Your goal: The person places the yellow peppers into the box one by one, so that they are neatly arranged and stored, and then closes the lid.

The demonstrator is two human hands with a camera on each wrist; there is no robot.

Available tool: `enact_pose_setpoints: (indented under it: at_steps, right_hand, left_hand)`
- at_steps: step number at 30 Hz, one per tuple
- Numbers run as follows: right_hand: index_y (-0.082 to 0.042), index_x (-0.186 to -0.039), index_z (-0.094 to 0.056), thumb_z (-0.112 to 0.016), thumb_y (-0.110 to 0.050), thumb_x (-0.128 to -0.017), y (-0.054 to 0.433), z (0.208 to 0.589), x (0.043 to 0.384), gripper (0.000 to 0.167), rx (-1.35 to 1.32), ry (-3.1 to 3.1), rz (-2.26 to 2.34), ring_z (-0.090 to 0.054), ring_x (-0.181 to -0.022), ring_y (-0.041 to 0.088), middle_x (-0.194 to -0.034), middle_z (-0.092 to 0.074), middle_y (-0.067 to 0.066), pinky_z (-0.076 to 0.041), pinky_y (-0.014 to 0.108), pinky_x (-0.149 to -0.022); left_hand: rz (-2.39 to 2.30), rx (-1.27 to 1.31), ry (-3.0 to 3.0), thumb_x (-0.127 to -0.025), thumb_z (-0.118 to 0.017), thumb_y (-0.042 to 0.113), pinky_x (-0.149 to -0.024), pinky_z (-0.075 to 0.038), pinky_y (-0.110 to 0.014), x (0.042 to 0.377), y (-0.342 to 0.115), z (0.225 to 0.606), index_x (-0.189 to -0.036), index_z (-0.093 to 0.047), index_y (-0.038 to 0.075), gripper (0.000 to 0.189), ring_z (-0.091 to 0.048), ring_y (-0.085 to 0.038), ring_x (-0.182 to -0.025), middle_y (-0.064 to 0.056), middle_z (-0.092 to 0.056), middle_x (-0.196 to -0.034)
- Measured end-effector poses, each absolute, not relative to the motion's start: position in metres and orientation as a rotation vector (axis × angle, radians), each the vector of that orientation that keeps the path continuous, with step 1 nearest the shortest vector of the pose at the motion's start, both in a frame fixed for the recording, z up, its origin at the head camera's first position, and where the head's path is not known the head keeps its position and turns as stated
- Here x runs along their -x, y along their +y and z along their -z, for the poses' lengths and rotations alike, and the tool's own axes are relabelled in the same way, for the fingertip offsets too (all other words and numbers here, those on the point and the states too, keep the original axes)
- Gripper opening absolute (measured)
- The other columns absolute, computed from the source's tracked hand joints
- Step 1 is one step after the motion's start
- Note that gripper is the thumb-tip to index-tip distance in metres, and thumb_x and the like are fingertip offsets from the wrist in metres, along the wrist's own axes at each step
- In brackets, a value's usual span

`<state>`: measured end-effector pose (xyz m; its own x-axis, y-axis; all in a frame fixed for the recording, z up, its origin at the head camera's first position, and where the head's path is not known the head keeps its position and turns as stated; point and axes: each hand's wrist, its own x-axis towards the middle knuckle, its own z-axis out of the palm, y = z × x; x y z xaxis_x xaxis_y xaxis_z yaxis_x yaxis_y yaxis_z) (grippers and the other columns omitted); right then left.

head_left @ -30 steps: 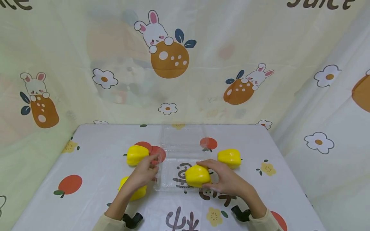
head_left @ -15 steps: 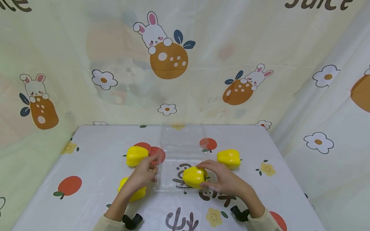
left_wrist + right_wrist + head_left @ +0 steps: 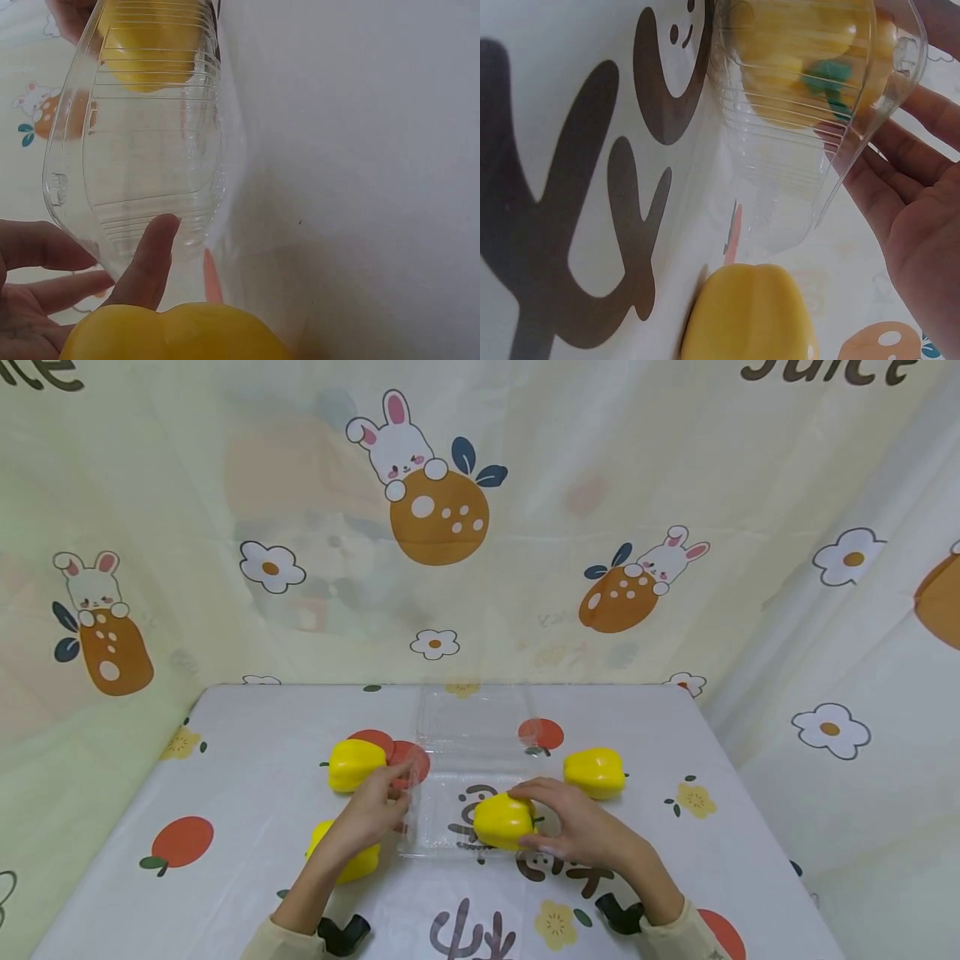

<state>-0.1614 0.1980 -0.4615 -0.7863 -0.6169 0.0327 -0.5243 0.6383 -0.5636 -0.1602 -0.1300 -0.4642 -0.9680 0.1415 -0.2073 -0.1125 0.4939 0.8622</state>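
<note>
A clear plastic clamshell container [image 3: 431, 845] lies spread on the table, its lid [image 3: 476, 718] folded back to the far side. Inside its right part is a yellow bell pepper [image 3: 501, 821] on its side, green stem toward my right hand [image 3: 585, 827]. That hand curls its thumb and fingers round the stem end; in the right wrist view the fingers [image 3: 889, 176] reach over the rim. My left hand [image 3: 371, 810] touches the container's left side with spread fingers; the left wrist view shows its thumb [image 3: 154, 259] against the ribbed wall.
Two more yellow peppers lie left of the container, a far one [image 3: 357, 766] and a near one [image 3: 360, 864] partly behind my left forearm. Another pepper [image 3: 595, 772] lies beyond my right hand. A printed cloth covers the table [image 3: 247, 860], and a curtain [image 3: 525, 593] hangs behind.
Since a second ago, the pepper in my right hand has shifted slightly left and down in the container, and its stem shows more. My left hand has stayed in place.
</note>
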Motion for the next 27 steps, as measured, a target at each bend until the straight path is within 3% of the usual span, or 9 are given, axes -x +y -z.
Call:
enact_pose_setpoints:
  at_steps: [14,27]
  right_hand:
    - [-0.015,-0.146,-0.061,-0.082,-0.02,-0.091,0.2004,0.4615,0.1617,0.059,0.97,2.679,0.829,-0.059,-0.14,0.028,-0.149,-0.064,-0.001,-0.048,0.056,-0.119]
    - [-0.015,-0.146,-0.06,-0.082,-0.022,-0.091,0.1999,0.4611,0.1624,0.06,0.925,2.671,0.812,-0.059,-0.141,0.025,-0.15,-0.063,-0.002,-0.048,0.054,-0.12]
  left_hand:
    - [-1.458,-0.022,2.503,-0.101,-0.064,0.001,-0.073,-0.066,-0.031,0.1605,-0.1292,0.4642,-0.159,-0.047,0.007,0.061,-0.062,-0.023,-0.095,-0.021,-0.056,-0.147]
    - [-1.46,-0.018,2.497,-0.101,-0.065,0.002,-0.073,-0.066,-0.031,0.1609,-0.1296,0.4644,-0.16,-0.047,0.008,0.061,-0.063,-0.024,-0.091,-0.02,-0.057,-0.146]
